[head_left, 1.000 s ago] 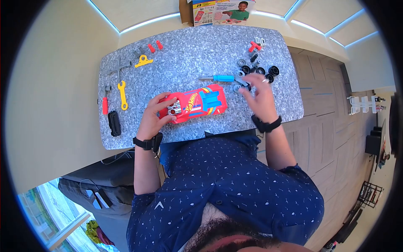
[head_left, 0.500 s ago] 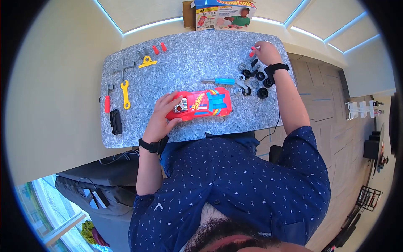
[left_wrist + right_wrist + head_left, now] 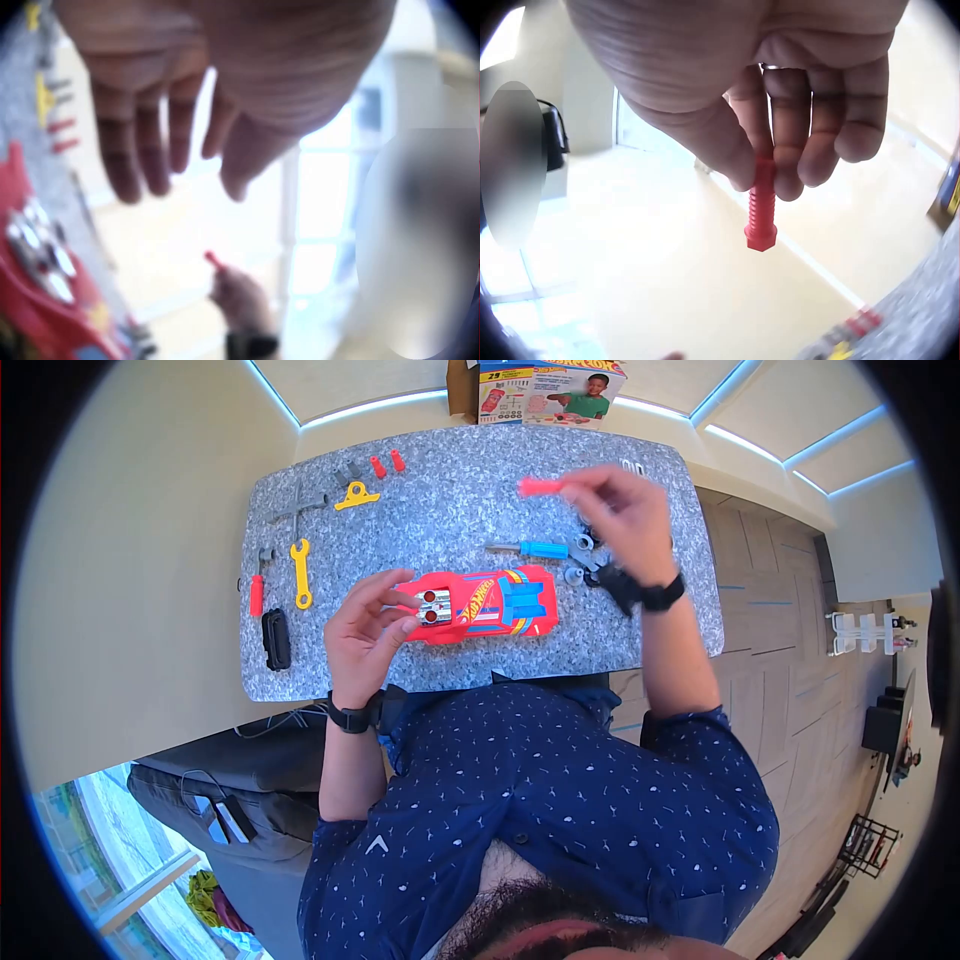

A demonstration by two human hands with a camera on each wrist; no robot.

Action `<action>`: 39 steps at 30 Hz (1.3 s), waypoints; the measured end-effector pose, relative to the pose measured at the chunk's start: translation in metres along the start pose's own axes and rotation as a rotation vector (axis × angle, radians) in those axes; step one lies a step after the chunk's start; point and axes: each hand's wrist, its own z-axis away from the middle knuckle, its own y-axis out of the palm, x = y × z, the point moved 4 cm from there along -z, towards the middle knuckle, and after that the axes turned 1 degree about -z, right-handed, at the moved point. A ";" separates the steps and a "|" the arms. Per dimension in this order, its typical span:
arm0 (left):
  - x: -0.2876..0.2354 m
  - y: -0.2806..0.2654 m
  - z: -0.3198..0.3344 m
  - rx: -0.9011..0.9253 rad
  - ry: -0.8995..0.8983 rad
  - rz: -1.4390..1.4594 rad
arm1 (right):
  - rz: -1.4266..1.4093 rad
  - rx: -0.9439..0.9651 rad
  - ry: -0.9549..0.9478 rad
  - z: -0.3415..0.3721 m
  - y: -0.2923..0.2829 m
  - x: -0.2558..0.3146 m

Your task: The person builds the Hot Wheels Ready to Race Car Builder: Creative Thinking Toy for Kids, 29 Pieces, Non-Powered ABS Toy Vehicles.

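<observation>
My right hand (image 3: 636, 525) is raised over the right half of the table and pinches a red toy bolt (image 3: 762, 214) between thumb and fingers. Its threaded shaft and hex head stick out from the fingertips. To the left, my left hand (image 3: 360, 645) hovers with loosely bent fingers at the front end of a red toy car (image 3: 478, 606). Nothing sits between those fingers in the left wrist view. The car lies right side up, with a silver engine piece (image 3: 434, 607) and a blue top panel.
A blue-handled screwdriver (image 3: 543, 550) lies beyond the car, beside grey and black parts partly hidden by the right hand. On the left are a yellow wrench (image 3: 301, 574), a yellow piece (image 3: 357, 496), two red bolts and a black case (image 3: 276, 640). A toy box (image 3: 540, 395) stands behind.
My right hand went to the parts at the back right, took the red bolt and brought it back leftward. My left hand let go of the car and lifted beside it.
</observation>
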 end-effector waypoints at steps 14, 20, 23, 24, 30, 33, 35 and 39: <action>0.020 0.019 -0.016 -0.135 -0.040 -0.051 | 0.110 0.137 0.089 0.044 0.011 -0.015; 0.058 -0.015 -0.023 -0.052 -0.141 -0.258 | 0.605 -0.114 0.205 -0.004 -0.121 -0.108; 0.054 -0.014 -0.022 -0.075 -0.147 -0.451 | 0.633 -0.110 0.243 -0.004 -0.139 -0.124; 0.052 -0.012 -0.021 -0.080 -0.142 -0.408 | 0.650 -0.107 0.253 -0.003 -0.142 -0.130; 0.044 -0.004 -0.027 -0.061 0.003 -0.444 | 0.704 -0.120 0.284 -0.003 -0.153 -0.155; 0.032 0.002 -0.032 0.010 0.044 -0.573 | 0.776 -0.068 0.315 -0.014 -0.152 -0.172; 0.027 0.007 -0.032 0.028 0.042 -0.608 | 0.761 0.005 0.252 -0.021 -0.144 -0.181; 0.031 0.006 -0.030 0.007 0.053 -0.589 | 0.772 0.152 0.223 -0.034 -0.123 -0.194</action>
